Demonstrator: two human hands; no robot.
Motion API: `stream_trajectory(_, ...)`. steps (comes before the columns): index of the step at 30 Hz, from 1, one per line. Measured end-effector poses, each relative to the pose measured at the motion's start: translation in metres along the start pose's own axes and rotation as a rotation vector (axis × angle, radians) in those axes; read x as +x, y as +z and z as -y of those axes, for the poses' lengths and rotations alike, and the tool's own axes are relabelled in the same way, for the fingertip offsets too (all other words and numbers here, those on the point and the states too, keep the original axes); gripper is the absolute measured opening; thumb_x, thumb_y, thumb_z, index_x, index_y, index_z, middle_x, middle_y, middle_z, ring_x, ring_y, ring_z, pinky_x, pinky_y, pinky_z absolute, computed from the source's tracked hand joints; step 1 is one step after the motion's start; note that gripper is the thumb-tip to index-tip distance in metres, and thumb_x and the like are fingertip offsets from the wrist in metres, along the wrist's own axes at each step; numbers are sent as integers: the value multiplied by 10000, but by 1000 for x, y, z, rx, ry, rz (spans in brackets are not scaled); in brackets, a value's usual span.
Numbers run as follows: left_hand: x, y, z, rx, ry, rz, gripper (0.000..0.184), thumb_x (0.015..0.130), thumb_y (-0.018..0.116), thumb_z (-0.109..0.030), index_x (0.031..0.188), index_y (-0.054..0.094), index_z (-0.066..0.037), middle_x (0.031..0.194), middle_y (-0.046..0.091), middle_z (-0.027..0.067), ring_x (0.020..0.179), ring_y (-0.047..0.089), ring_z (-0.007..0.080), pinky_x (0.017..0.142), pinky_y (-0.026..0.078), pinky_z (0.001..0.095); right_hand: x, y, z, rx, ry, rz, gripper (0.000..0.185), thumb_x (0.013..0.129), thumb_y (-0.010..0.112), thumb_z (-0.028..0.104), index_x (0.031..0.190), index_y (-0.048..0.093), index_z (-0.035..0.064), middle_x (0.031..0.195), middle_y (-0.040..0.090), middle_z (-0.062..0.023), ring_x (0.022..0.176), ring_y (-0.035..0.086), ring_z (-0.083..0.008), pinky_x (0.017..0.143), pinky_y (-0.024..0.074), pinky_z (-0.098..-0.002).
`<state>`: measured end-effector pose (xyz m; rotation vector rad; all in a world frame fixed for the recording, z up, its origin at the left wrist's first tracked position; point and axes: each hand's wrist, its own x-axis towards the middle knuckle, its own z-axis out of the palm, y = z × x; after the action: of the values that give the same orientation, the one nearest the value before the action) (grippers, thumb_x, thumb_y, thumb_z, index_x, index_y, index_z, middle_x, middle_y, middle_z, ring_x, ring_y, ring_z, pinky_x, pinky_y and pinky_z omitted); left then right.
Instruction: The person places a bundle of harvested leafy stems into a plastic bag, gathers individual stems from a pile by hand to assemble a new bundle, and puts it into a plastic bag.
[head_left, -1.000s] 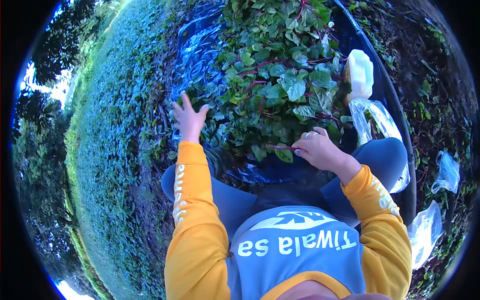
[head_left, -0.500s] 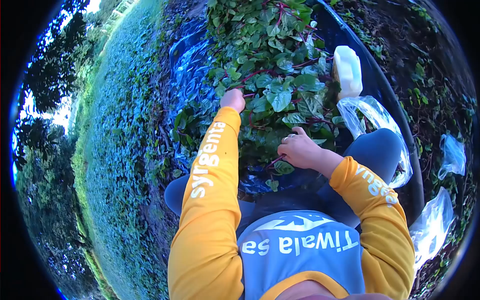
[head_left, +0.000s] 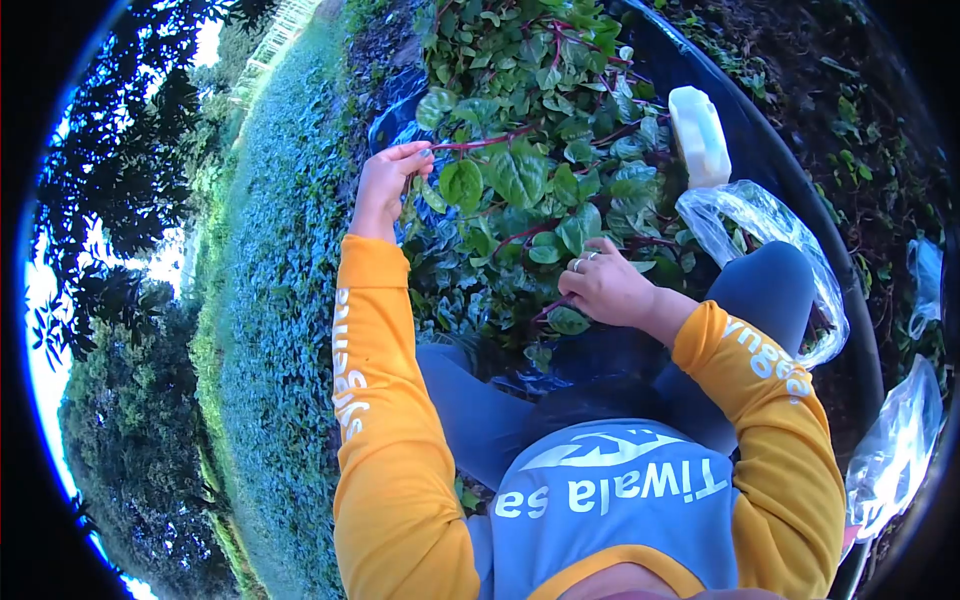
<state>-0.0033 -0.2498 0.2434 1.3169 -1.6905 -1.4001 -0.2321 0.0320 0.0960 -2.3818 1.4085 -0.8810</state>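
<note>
Left hand: thumb and fingers pinched narrow on a red leafy stem, at the leaf heap's left edge. Right hand: curled round a short stem at the near edge. Leaves fill the gap between hands. Right side: white container and clear bag restrict room.

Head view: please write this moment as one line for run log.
left hand: pinching reddish leafy stem | right hand: holding another stem | leafy pile: before person | white container: beside pile
</note>
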Motion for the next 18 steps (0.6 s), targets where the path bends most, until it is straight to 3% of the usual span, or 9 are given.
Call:
stream_trajectory(2,-12,-9,6,-83,-39,17,268,895,731,-28,1156,689,18,969,735,87,775,699,157,727,573,270,2,-1,-1,-31,-38,-117,139,805,719,160,905,629,125,814,657,-43,898,683,-265,1038,397,-483)
stream_trajectory(6,-41,-2,33,-261,-68,90,288,889,738,-21,1162,672,40,959,729,119,794,700,192,745,582,307,5,-10,-1,-75,-102,-198,113,776,709,130,868,644,120,953,639,-44,997,633,-242,1020,411,-456)
stream_trajectory(14,-53,4,101,-449,-198,190,275,905,703,-12,1166,661,63,965,730,135,815,700,209,758,578,334,-1,10,-16,-80,-36,-68,118,762,708,109,848,628,122,965,635,-26,1014,615,-243,1021,410,-446)
stream_trajectory(16,-56,-6,101,-435,-138,134,289,884,712,6,1165,664,56,957,731,137,808,700,209,756,579,333,-2,9,-15,-72,-29,-3,116,761,706,109,847,629,120,946,638,-26,994,623,-246,1022,408,-447)
stream_trajectory(18,-63,-34,95,-393,9,-134,288,848,698,48,1135,693,28,911,724,123,754,680,198,726,566,318,-5,8,-12,-61,-3,59,114,760,704,110,847,631,119,926,642,-26,973,631,-249,1023,406,-449)
